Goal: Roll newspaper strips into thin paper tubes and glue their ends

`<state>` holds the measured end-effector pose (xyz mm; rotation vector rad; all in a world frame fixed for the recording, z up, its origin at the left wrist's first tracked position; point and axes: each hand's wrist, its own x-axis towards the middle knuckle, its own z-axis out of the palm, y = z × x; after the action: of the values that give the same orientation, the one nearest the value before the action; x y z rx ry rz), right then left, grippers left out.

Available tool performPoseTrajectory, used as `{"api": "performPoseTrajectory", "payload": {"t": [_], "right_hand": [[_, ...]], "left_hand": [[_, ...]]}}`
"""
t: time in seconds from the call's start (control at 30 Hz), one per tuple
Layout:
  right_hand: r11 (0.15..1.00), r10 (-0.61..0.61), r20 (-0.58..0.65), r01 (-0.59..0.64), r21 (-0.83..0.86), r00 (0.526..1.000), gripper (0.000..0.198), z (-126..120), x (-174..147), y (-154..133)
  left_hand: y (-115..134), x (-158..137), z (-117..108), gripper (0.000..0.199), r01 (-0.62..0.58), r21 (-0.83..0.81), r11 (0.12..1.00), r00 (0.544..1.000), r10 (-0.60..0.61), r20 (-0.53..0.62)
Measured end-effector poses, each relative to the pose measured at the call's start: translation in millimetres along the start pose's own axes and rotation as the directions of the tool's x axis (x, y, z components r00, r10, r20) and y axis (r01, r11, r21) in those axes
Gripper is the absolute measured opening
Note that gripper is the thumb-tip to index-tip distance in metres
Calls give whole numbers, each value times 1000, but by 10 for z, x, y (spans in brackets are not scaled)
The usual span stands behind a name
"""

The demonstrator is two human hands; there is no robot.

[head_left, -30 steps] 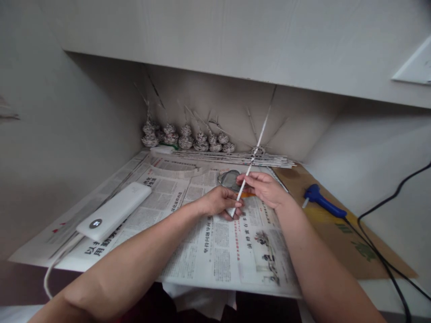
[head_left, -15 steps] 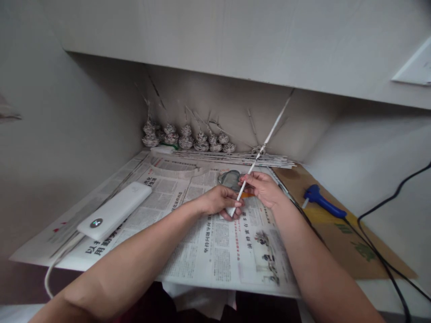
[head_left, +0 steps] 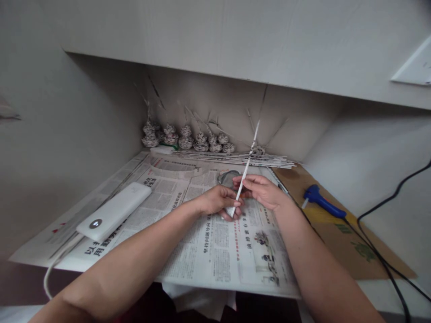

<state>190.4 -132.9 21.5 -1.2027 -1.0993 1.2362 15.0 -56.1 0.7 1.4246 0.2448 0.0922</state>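
Between my hands a thin rolled-paper stick (head_left: 248, 163) slants up and away from me toward the back wall. Its near end is pinched in the fingers of my left hand (head_left: 222, 202). My right hand (head_left: 257, 190) grips the stick a little higher up, thumb and fingers closed on it. Just behind my hands lies a round greyish object (head_left: 229, 178) on the newspaper (head_left: 188, 242); its kind I cannot make out. A bundle of similar paper sticks (head_left: 215, 158) lies across the far side.
Several gourd-shaped woven paper pieces (head_left: 186, 137) line the back wall. A white power bank (head_left: 114, 211) with a cable lies at left. On cardboard (head_left: 357, 237) at right rests a blue glue gun (head_left: 323, 202) with a black cord. An overhanging panel (head_left: 235, 40) sits above.
The stick's far end has swung to the left and stands steeper. My right hand has shifted slightly left with it, while my left hand stays almost in place.
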Motion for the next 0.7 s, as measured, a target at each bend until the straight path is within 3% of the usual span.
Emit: {"api": "performPoseTrajectory", "payload": {"t": [0.13,0.27,0.47,0.7], "right_hand": [[1000,-8,-88,10,19,996,26,-12,27,36],[999,-31,-209,29,-14,977,27,0,55,42],[996,-32,-159,17,-93,987,31,13,26,3],[988,-122,-405,74,-133,906,35,-20,139,69]], "left_hand": [[-2,-4,-16,36,-3,-9,1000,999,4,46],[23,-12,-5,37,23,-16,1000,1000,-22,15],[-16,1,-12,39,30,-7,1000,999,-30,-17],[-33,56,-67,42,20,-11,1000,985,-22,-174]]}}
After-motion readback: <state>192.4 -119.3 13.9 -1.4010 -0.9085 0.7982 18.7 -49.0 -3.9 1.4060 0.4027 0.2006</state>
